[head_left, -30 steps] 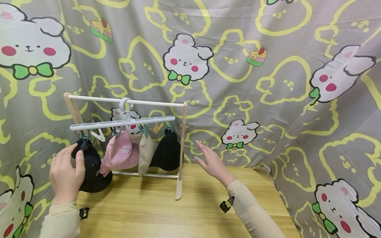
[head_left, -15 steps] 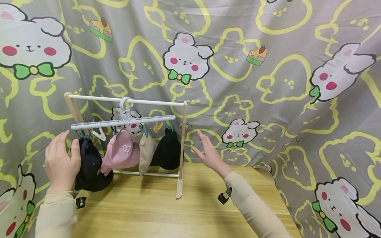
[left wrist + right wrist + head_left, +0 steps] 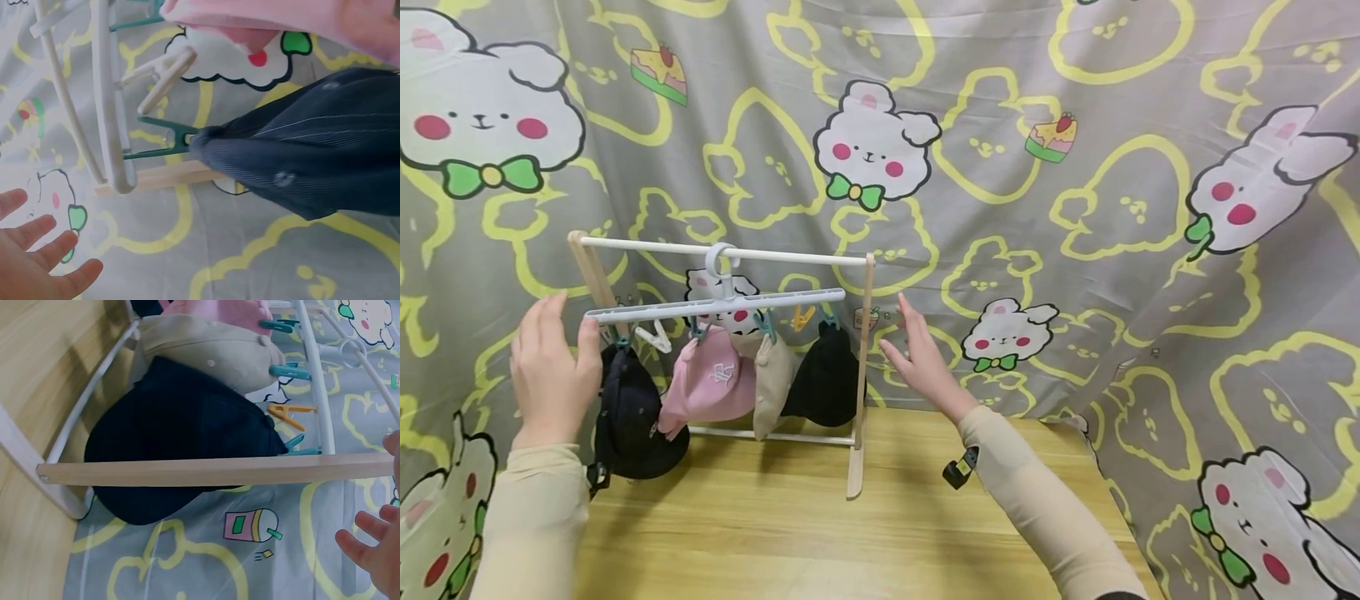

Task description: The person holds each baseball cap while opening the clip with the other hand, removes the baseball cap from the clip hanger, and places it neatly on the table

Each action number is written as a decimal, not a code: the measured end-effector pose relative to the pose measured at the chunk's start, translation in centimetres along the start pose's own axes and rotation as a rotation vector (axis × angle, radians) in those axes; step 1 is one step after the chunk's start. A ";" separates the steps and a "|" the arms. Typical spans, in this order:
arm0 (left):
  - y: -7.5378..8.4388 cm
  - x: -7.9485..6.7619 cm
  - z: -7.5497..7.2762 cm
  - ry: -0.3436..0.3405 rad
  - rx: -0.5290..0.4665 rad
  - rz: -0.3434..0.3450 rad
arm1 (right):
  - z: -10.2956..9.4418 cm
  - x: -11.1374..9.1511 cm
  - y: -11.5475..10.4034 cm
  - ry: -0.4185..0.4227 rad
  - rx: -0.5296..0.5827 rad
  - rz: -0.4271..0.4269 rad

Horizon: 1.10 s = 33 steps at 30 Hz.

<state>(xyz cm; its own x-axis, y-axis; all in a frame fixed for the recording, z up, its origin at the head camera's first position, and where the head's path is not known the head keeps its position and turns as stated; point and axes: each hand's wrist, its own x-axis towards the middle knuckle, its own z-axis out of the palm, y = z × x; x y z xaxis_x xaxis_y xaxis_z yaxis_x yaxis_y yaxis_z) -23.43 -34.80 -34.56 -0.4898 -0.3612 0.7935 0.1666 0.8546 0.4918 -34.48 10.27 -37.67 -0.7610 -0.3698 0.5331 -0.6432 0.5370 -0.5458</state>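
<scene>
A white clip hanger (image 3: 775, 300) hooks over the top bar of a small wooden rack (image 3: 862, 375). Green clips hold several caps on it: a dark navy cap (image 3: 632, 408) at the left, a pink cap (image 3: 711, 375), a beige cap (image 3: 771, 379) and a black cap (image 3: 827, 375) at the right. My left hand (image 3: 553, 367), fingers extended, is beside the hanger's left end, overlapping it in the head view. Past the rack's right post is my right hand (image 3: 925, 358), also with straight fingers. Nothing is in either hand.
A white clip (image 3: 653, 337) and an orange clip (image 3: 290, 415) hang on the hanger without caps. The rack stands on a wood-grain table (image 3: 760, 533). A grey curtain (image 3: 1112, 275) with rabbit prints surrounds it at the back and sides.
My left hand has moved away from the navy cap, up and slightly left to the hanger's end. My right hand has risen a little. The caps and rack stay in place.
</scene>
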 end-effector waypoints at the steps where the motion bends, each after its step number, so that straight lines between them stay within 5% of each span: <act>1: 0.0 0.3 0.0 0.000 -0.001 0.002 | 0.0 0.2 -0.1 0.007 0.010 -0.002; 15: -0.3 4.1 -0.5 -0.138 0.016 -0.026 | -0.1 2.3 -1.5 0.074 0.079 -0.026; 28: -1.0 8.8 -0.2 -0.288 -0.172 -0.361 | 0.2 4.2 -3.2 0.126 0.080 -0.017; 33: -1.6 10.1 0.0 -0.378 -0.232 -0.425 | 0.1 4.6 -3.4 0.143 0.115 -0.011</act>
<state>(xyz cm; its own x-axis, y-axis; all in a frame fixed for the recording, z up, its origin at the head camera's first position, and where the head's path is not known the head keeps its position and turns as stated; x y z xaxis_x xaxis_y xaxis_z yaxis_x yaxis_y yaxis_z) -28.63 -39.82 -27.35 -0.8168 -0.4586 0.3500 0.0518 0.5459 0.8362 -35.81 6.63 -33.38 -0.7394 -0.2594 0.6213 -0.6630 0.4406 -0.6052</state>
